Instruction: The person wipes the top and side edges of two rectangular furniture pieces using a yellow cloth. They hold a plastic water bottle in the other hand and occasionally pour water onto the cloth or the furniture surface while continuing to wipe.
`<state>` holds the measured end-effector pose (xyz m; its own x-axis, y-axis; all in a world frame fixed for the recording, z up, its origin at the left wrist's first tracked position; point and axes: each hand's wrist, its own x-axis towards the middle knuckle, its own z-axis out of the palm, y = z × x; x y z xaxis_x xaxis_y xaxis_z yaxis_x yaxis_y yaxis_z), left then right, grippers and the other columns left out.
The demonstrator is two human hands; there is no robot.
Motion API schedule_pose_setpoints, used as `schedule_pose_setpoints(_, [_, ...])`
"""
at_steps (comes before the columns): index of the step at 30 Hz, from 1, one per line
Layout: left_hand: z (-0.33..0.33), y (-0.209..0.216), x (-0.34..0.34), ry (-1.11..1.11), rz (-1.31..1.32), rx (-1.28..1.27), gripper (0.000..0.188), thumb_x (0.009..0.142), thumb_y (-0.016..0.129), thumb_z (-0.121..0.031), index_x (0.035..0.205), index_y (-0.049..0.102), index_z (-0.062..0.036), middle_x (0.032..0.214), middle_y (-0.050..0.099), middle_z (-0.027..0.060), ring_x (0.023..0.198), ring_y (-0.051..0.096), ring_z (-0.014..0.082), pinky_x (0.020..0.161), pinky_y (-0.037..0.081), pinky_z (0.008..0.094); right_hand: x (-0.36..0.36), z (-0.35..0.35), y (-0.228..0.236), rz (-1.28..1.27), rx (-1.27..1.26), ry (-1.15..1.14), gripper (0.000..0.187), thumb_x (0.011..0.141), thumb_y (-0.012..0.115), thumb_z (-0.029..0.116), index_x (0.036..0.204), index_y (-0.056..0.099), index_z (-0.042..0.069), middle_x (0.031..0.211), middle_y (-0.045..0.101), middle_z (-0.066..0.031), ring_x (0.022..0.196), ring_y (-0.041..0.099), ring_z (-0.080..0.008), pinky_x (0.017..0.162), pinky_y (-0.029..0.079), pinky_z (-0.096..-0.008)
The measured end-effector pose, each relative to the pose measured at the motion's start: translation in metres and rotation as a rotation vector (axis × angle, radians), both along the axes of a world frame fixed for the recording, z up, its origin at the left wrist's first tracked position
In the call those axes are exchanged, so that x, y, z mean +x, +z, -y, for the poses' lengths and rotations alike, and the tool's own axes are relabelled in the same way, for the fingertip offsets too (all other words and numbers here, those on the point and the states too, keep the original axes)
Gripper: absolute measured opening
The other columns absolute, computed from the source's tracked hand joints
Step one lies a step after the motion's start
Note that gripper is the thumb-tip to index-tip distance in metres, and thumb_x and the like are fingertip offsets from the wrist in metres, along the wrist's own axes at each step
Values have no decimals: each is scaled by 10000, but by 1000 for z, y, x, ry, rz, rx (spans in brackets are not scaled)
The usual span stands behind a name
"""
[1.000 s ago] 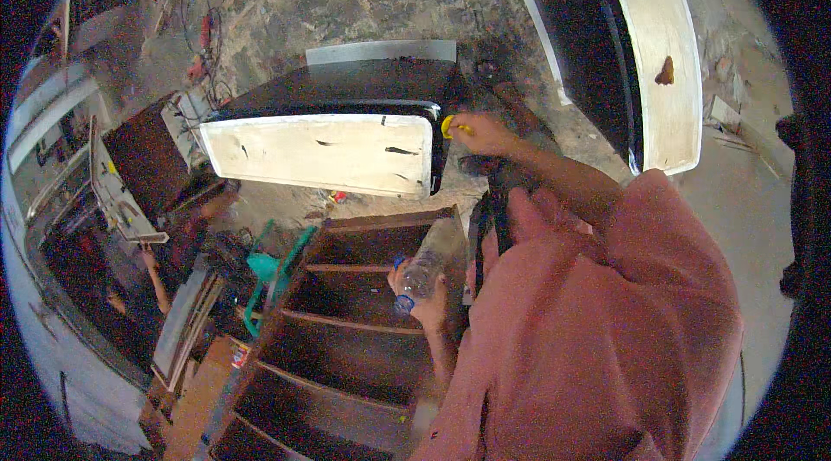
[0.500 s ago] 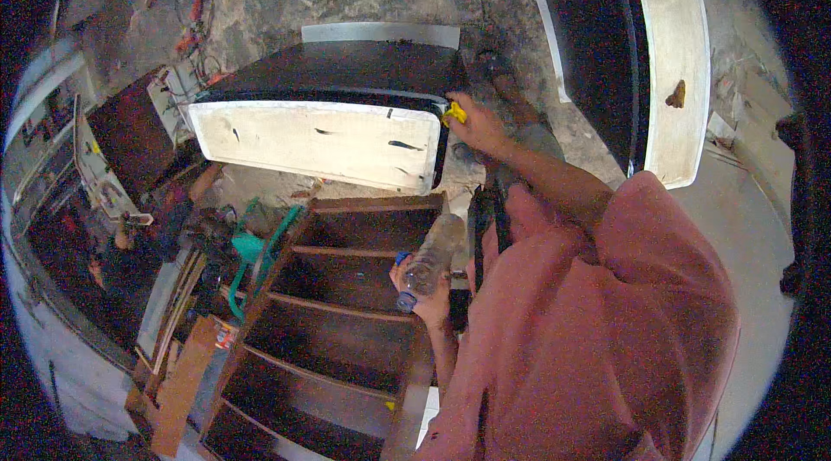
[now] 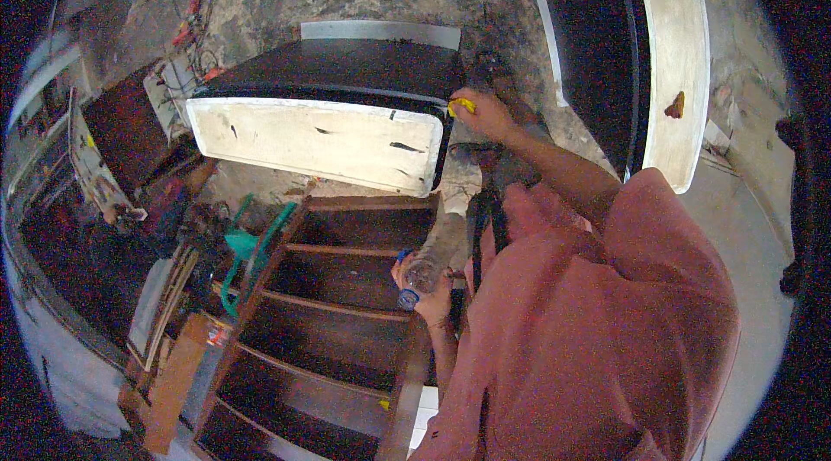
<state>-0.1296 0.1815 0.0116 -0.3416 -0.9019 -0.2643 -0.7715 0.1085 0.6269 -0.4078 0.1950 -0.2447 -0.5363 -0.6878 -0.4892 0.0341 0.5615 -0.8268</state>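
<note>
Your left hand (image 3: 436, 295) is wrapped around a clear plastic bottle (image 3: 426, 270), which you hold tilted, blue cap toward you, over the right side of the brown shelf unit (image 3: 333, 322). Your right hand (image 3: 486, 118) has its fingers closed on a small yellow piece (image 3: 464, 104), which is at the upper right corner of the black box (image 3: 346, 67), by its cream-coloured face (image 3: 303, 141).

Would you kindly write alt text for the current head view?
A person's right hand holds a small yellow item at the corner of a black-and-cream box-shaped piece, while the left hand grips a clear plastic bottle near a brown shelf unit.
</note>
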Motion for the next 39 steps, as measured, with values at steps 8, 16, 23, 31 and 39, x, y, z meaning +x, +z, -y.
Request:
schedule_pose_setpoints(8, [-10, 0, 4, 110, 13, 90, 783, 683, 861, -296, 1312, 467, -44, 1288, 519, 156, 1293, 404, 345, 1089, 336, 485, -29, 26, -4, 155, 30, -53, 265, 923, 663, 320, 1016, 637, 73, 852, 662, -132, 781, 650, -241, 705, 518, -392])
schedule_pose_setpoints(16, [-12, 3, -5, -65, 102, -3, 744, 650, 859, -247, 1274, 513, -31, 1256, 538, 164, 1256, 434, 359, 1065, 357, 498, -70, 70, -18, 75, -177, 400, 307, 872, 717, 366, 924, 636, 74, 812, 656, -121, 764, 649, -256, 661, 495, -420])
schedule_pose_setpoints(23, [-16, 7, -24, -2, 50, 12, 753, 644, 858, -217, 1285, 509, -33, 1239, 512, 176, 1210, 464, 354, 1032, 393, 487, -60, 70, 0, 5, -35, 515, 391, 858, 716, 441, 1037, 621, 107, 867, 686, -144, 799, 679, -310, 678, 513, -452])
schedule_pose_setpoints(31, [-24, 1, -25, 68, -2, 48, 745, 647, 853, -207, 1284, 502, -43, 1246, 506, 168, 1199, 466, 349, 1038, 392, 480, -28, 22, 15, 94, 81, 211, 524, 897, 675, 443, 1280, 561, 104, 1021, 700, -194, 915, 691, -348, 798, 548, -470])
schedule_pose_setpoints(39, [-28, -4, -13, 54, -54, 70, 721, 654, 839, -202, 1273, 503, -48, 1248, 517, 155, 1209, 463, 347, 1045, 377, 488, 16, -12, 20, 263, 202, 92, 639, 915, 680, 349, 1456, 402, 154, 1101, 676, -216, 987, 681, -349, 864, 542, -424])
